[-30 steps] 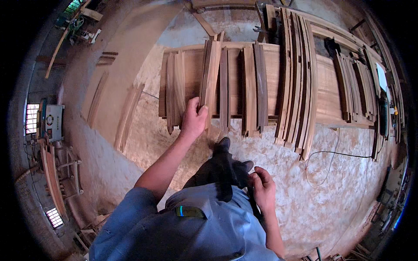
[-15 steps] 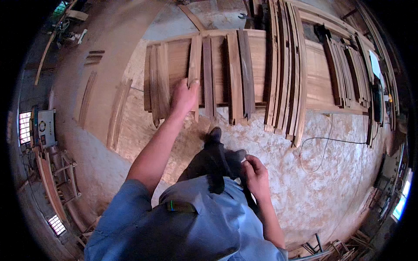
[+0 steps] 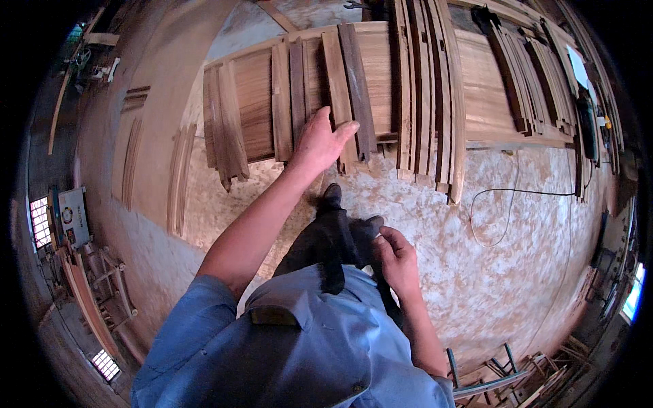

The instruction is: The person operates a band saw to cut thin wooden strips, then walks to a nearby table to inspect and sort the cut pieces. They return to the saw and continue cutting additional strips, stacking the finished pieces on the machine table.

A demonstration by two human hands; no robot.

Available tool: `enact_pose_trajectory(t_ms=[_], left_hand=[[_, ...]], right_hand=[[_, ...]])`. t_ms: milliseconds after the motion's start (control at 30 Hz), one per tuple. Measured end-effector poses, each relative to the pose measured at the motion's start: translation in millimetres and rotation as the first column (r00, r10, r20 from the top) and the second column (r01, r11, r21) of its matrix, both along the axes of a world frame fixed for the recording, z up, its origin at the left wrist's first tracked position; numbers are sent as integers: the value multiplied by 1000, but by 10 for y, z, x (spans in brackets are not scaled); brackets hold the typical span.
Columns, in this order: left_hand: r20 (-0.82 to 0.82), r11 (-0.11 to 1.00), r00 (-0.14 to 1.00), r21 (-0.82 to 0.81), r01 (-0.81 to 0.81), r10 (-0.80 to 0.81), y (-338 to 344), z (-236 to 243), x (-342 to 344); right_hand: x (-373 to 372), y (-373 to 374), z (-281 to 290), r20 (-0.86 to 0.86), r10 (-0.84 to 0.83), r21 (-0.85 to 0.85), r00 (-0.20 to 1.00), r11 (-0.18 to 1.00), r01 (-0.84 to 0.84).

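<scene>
My left hand [image 3: 325,139] reaches over a light brown wooden strip [image 3: 333,71], its thumb and forefinger spread across the strip. Just right of it lies a darker strip [image 3: 356,81], and to the left are another dark strip [image 3: 297,75] and a light one [image 3: 281,95]. These strips rest crosswise on a wide wooden panel [image 3: 253,102], their near ends jutting past its edge. My right hand [image 3: 398,262] is closed in a pinch in front of my body. A small white thing [image 3: 377,236] shows at its fingertips, too small to name.
More strips [image 3: 224,129] lie at the panel's left end. Long grooved strips [image 3: 428,102] cross it on the right, beyond them shorter bundles [image 3: 517,88]. A black cable [image 3: 524,192] loops over the stained floor [image 3: 503,285]. Thin slats [image 3: 178,177] lie on the left.
My left hand has moved right, from a light strip to the light strip farther along the panel. The whole view has shifted slightly. My right hand keeps its pinch.
</scene>
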State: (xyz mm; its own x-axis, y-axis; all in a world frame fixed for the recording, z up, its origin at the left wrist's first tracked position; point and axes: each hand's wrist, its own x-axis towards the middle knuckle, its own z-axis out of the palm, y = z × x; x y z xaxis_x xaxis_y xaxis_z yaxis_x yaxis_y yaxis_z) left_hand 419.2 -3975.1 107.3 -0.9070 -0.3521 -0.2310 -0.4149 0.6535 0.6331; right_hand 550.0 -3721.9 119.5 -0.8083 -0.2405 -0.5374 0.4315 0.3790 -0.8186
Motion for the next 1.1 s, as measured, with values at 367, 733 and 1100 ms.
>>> enact_pose_trajectory(t_ms=[367, 733, 1100], left_hand=[[153, 847, 987, 517, -126, 54, -236, 107, -9], [-36, 457, 973, 886, -75, 230, -459, 247, 445], [9, 424, 881, 875, -236, 472, -1130, 112, 718]], right_hand=[[49, 122, -12, 87, -57, -25, 995, 998, 60], [-5, 36, -96, 106, -31, -27, 994, 999, 34], [-227, -109, -83, 103, 18, -66, 994, 998, -11]])
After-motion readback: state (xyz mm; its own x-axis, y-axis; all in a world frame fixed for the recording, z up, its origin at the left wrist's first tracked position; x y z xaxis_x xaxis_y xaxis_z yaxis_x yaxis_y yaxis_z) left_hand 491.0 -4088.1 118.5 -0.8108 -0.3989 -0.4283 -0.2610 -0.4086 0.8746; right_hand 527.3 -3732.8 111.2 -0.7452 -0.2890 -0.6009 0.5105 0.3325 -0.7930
